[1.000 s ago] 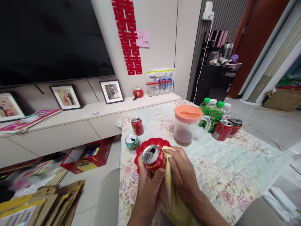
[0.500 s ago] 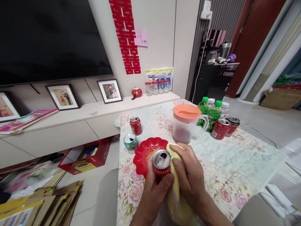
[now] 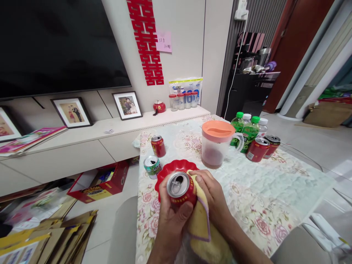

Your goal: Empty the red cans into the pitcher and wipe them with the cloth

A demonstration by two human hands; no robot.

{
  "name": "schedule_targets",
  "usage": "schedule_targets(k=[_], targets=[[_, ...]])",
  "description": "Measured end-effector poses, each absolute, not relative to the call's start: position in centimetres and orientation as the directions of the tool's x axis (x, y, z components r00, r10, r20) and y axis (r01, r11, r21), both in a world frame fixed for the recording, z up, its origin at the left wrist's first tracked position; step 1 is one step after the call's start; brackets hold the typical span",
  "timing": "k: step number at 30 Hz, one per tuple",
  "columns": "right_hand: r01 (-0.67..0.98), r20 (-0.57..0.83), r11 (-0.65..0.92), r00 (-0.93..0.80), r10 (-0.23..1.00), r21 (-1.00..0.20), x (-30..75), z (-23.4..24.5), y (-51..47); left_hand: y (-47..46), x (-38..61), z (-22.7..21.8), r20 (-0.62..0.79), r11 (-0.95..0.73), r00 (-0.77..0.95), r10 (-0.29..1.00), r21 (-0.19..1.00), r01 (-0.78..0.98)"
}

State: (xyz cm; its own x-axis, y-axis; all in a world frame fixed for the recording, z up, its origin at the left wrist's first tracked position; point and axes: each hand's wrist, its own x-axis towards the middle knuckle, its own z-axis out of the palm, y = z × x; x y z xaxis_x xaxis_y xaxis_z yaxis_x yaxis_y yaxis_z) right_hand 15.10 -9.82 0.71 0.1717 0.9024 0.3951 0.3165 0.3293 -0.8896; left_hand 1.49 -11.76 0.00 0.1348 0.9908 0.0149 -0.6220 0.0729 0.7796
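Observation:
An opened red drink can (image 3: 181, 196) is gripped in my left hand (image 3: 172, 223), its silver top tilted up toward me. My right hand (image 3: 213, 194) holds a yellow cloth (image 3: 199, 220) with a purple edge and presses it against the can's right side. Behind the can lies a red scalloped plate (image 3: 167, 168), partly hidden by my hands. Left of the plate stand a green-and-white can (image 3: 152, 168) and another red can (image 3: 158, 146). A clear pitcher (image 3: 216, 152) with an orange lid, holding some dark liquid, stands just beyond my right hand.
Several green bottles (image 3: 249, 135) and two more red cans (image 3: 257, 150) stand at the right on the floral tablecloth (image 3: 255, 194). A low white cabinet (image 3: 82, 146) runs along the wall with framed photos and jars. Below it is a red box (image 3: 110, 187); flattened cardboard (image 3: 63, 238) lies at lower left.
The can has moved left and closer to me, its top turning more toward the camera. The cloth and my right hand have shifted left with it, and the purple edge now shows.

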Motion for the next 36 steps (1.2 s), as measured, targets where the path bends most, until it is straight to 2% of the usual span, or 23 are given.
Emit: schedule_targets(k=[4,8,12,18,21,25,28,36], targets=[[0.372,0.452,0.370,0.160,0.878,-0.851,13.9,0.1,-10.1,-11.2,1.5,0.6,-0.067,0.077,0.041,0.997,0.736,-0.673],[0.477,0.579,0.453,0.155,0.800,-0.753,13.4,0.1,-11.0,-11.1,1.9,0.8,-0.100,0.071,-0.010,0.995,0.769,-0.635],[0.516,0.673,0.526,0.142,0.726,-0.676,13.6,1.0,-12.1,-11.3,2.0,0.6,-0.060,0.071,0.038,0.997,0.857,-0.511],[0.590,0.770,0.566,0.159,0.618,-0.576,14.7,2.4,-12.7,-11.9,1.8,0.1,0.011,0.071,0.178,0.984,0.892,-0.446],[0.578,0.726,0.516,0.209,0.655,-0.632,15.5,2.6,-12.1,-12.0,1.3,-0.4,0.054,0.053,0.244,0.968,0.908,-0.415],[0.442,0.594,0.452,0.267,0.759,-0.775,16.6,2.7,-11.4,-11.8,0.7,-0.6,0.149,0.019,0.378,0.914,0.914,-0.405],[0.380,0.525,0.408,0.284,0.802,-0.830,16.8,2.8,-11.3,-11.8,0.9,-0.2,0.153,0.034,0.382,0.911,0.897,-0.440],[0.513,0.606,0.425,0.257,0.752,-0.746,15.2,2.7,-12.0,-11.7,1.6,-0.4,0.070,0.096,0.287,0.955,0.844,-0.528]])
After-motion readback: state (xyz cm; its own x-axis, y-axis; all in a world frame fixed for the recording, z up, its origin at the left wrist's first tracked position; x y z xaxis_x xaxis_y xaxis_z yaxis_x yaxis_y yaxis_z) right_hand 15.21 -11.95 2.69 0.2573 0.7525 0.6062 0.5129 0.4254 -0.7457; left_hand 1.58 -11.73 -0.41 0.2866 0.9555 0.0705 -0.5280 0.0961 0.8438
